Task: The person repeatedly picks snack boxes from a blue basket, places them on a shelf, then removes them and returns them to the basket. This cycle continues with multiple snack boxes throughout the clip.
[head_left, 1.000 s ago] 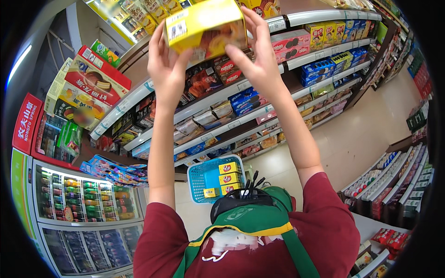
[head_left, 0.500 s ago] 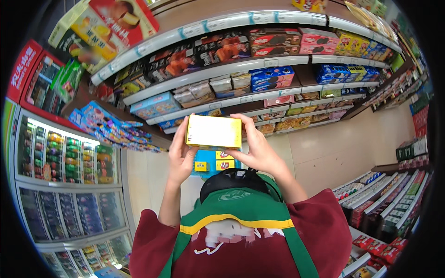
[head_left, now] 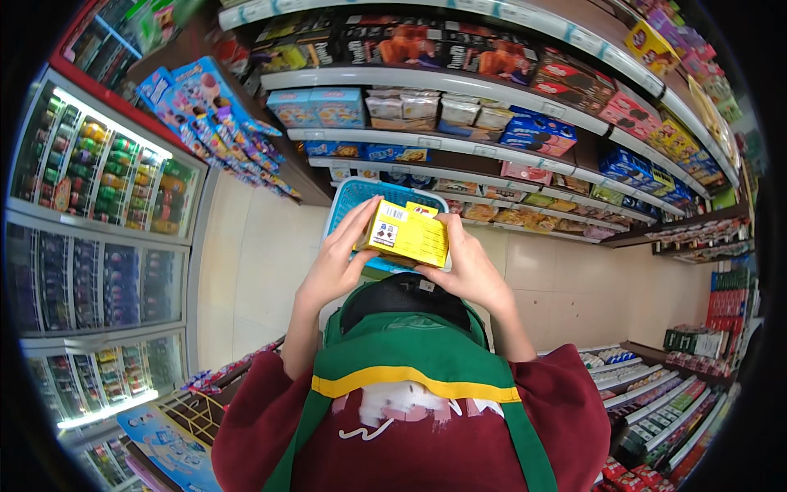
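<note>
Between my two hands is a yellow carton [head_left: 420, 239], tilted, with a barcode and print on the faces turned up. My left hand [head_left: 334, 262] grips its left end, fingers along the far side and thumb at the near edge. My right hand [head_left: 471, 266] is closed on the right end, its thumb under the near corner. Below the carton is a blue plastic basket [head_left: 343, 195], partly hidden by the carton and my hands. Part of another yellow box shows just past the carton's far edge.
Shelves of boxed and bagged snacks [head_left: 393, 152] run across the far side. Glass-door drink coolers [head_left: 106, 176] stand at the left, beside hanging blue snack packs [head_left: 209, 115]. More sloped shelves [head_left: 656, 385] are at the near right. Pale tiled floor [head_left: 541, 279] lies between.
The carton has turned and tilted in my hands, showing a printed side in place of the glaring pale face. My view has shifted, and the basket's far part now appears beyond the carton.
</note>
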`<state>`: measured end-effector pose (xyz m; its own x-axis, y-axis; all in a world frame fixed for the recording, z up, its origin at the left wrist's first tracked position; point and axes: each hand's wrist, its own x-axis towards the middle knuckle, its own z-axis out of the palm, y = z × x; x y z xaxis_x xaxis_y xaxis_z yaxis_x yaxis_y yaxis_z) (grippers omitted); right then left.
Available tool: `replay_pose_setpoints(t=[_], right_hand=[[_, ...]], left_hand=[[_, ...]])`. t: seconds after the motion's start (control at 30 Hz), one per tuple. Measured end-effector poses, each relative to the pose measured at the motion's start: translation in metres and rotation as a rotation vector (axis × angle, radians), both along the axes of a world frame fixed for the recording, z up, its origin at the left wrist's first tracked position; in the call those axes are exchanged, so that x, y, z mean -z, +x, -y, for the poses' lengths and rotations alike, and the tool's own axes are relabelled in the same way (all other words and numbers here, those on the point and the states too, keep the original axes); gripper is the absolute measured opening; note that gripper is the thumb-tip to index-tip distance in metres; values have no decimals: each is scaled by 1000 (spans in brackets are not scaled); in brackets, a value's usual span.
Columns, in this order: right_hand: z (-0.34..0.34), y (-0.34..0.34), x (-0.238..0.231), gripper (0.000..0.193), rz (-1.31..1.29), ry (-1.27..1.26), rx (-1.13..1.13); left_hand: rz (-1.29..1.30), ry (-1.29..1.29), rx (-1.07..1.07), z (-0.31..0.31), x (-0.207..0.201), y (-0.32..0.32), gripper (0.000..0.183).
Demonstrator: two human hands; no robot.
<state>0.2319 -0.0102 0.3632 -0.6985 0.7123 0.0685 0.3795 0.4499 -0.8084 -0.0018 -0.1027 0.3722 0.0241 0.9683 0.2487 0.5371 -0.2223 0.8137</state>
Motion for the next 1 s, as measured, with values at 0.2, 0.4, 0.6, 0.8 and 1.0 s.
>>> replay_pose_setpoints(t=[0.2,0.4,0.6,0.8,1.0], right_hand=[[7,-32,4,73,148,94,-92],[17,-73,13,71,344,-31,-183],[10,-119,28,68,503,54,-304],[-11,-155,68,67,688,122,-481],[-39,-172,126,69,634,94,-334]], left_hand=[[-51,-142,-31,23,8,-23,80],[30,-181,-67,42,44,-61,73],[69,-152,-49,45,76,-99,73],[136,-216,45,27,112,-126,72],[245,-243,-45,-1,182,-147,72]])
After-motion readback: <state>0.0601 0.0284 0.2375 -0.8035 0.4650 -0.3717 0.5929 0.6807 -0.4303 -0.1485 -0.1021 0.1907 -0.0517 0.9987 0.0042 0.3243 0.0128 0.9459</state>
